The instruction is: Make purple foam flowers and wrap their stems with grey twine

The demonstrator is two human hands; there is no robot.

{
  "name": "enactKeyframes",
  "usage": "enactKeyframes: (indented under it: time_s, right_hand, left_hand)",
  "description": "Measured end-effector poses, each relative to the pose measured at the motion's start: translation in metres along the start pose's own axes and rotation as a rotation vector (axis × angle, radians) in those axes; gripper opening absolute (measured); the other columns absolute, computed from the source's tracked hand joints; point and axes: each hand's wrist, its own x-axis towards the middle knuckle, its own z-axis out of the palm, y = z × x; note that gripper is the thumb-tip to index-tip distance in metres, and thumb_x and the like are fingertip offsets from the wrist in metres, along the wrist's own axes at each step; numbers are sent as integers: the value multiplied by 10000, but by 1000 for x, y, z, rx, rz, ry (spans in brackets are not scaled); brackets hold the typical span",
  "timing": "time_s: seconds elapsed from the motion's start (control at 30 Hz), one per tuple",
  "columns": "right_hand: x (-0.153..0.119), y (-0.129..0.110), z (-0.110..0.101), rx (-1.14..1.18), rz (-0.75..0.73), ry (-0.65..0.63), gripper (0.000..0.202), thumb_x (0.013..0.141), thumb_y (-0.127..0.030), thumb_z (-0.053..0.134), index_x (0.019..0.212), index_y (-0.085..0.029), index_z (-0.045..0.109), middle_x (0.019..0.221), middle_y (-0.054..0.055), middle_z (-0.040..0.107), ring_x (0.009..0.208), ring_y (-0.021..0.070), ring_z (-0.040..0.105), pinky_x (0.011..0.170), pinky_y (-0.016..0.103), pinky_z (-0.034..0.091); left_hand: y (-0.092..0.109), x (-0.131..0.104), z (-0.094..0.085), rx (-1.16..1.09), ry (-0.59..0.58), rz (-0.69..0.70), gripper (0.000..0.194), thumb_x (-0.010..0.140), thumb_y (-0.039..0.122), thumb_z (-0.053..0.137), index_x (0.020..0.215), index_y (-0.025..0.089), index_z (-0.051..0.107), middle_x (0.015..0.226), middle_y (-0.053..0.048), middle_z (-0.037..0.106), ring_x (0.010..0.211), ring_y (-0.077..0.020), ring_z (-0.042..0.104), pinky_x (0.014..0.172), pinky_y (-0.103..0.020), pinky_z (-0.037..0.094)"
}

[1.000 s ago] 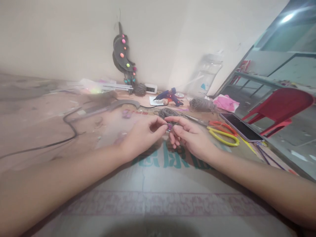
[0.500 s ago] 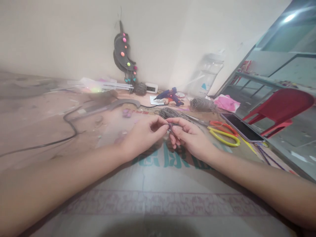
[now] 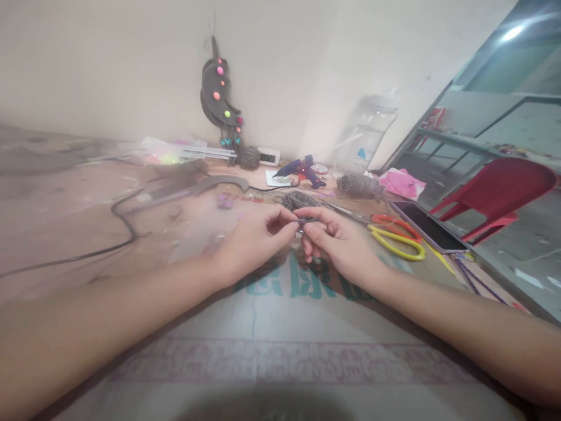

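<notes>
My left hand (image 3: 269, 234) and my right hand (image 3: 339, 237) meet over the middle of the table, thumbs and index fingers pinched together. Between the fingertips is a small purplish-grey piece (image 3: 301, 221), perhaps with yarn on it; its kind is too small to make out. The lower fingers of my right hand curl beneath it. Just behind the hands lies a loose bundle of grey yarn (image 3: 298, 200). Scissors (image 3: 358, 217) with orange and yellow handles rest to the right of my right hand.
Further back are a blue glue gun (image 3: 302, 168), a grey yarn skein (image 3: 358, 186) and a water bottle (image 3: 372, 131). A decorated grey crescent (image 3: 211, 99) hangs against the wall. On the right lies a phone (image 3: 429, 227). A black cable (image 3: 127, 225) crosses the left side.
Both hands stay almost in place, still pinching the small piece. The fingertips shift slightly, and more of a greyish strand shows between them.
</notes>
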Motion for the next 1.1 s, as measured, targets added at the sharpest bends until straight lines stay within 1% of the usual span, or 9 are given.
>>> enactKeyframes:
  time_s: [0.17, 0.33, 0.4, 0.53, 0.7, 0.8, 0.9, 1.0, 1.1]
  right_hand:
    - [1, 0, 1, -10, -3, -17, 317, 886, -365, 649, 1129, -184, 559, 590, -72, 614, 485, 85, 556, 481, 218, 416]
    - [3, 4, 0, 5, -6, -13, 315, 870, -426, 671, 1040, -190, 551, 573, -72, 617, 464, 82, 547, 463, 215, 395]
    - [3, 4, -1, 14, -13, -7, 319, 863, -452, 677, 991, -196, 537, 565, -72, 618, 461, 83, 547, 460, 216, 391]
    - [2, 3, -1, 3, -37, 30, 313, 848, -468, 688, 908, -204, 532, 569, -68, 617, 477, 86, 553, 471, 223, 401]
    - [0, -1, 1, -102, -67, 85, 233, 885, -415, 641, 882, -208, 534, 570, -64, 606, 503, 88, 557, 504, 225, 428]
    - [-1, -2, 3, -187, -101, 112, 165, 904, -352, 606, 874, -215, 520, 557, -72, 590, 497, 93, 547, 506, 229, 429]
    - [-2, 0, 4, -246, -121, 110, 123, 914, -312, 578, 875, -213, 516, 569, -70, 591, 506, 91, 539, 513, 227, 424]
    - [-3, 1, 4, -275, -128, 95, 112, 919, -308, 567, 888, -211, 519, 579, -65, 595, 512, 91, 534, 513, 227, 419]
    - [-4, 0, 3, -276, -139, 86, 120, 926, -320, 565, 892, -211, 526, 586, -60, 592, 524, 96, 537, 520, 233, 429]
  left_hand:
    - [1, 0, 0, 42, -48, -10, 145, 906, 277, 583, 835, 169, 650, 829, -47, 728, 787, -182, 689, 754, -324, 557]
    - [3, 0, -1, 11, -82, -6, 158, 919, 282, 568, 832, 169, 636, 786, -31, 719, 727, -161, 684, 719, -304, 546]
    - [2, -1, -1, -4, -95, -4, 158, 924, 289, 565, 849, 170, 637, 794, -33, 721, 736, -163, 687, 721, -305, 545]
    - [-3, 0, -1, 9, -88, -14, 157, 918, 317, 586, 896, 170, 634, 860, -45, 721, 807, -174, 683, 740, -305, 540]
    - [-7, 1, -2, -39, -118, -29, 199, 910, 358, 620, 954, 164, 624, 870, -28, 696, 785, -147, 650, 718, -272, 512]
    - [-3, 0, -2, -20, -119, -9, 239, 937, 392, 578, 918, 161, 641, 870, -30, 685, 790, -145, 628, 714, -266, 491]
    - [1, 0, -3, 55, -92, -17, 220, 934, 350, 568, 848, 161, 643, 843, -26, 678, 789, -149, 613, 704, -266, 468]
    - [2, 1, -3, 103, -78, -28, 184, 917, 309, 570, 816, 168, 629, 816, -17, 668, 771, -149, 602, 690, -268, 452]
    - [2, 2, -3, 117, -75, -17, 190, 920, 314, 558, 806, 173, 616, 809, -17, 662, 758, -149, 591, 679, -273, 445]
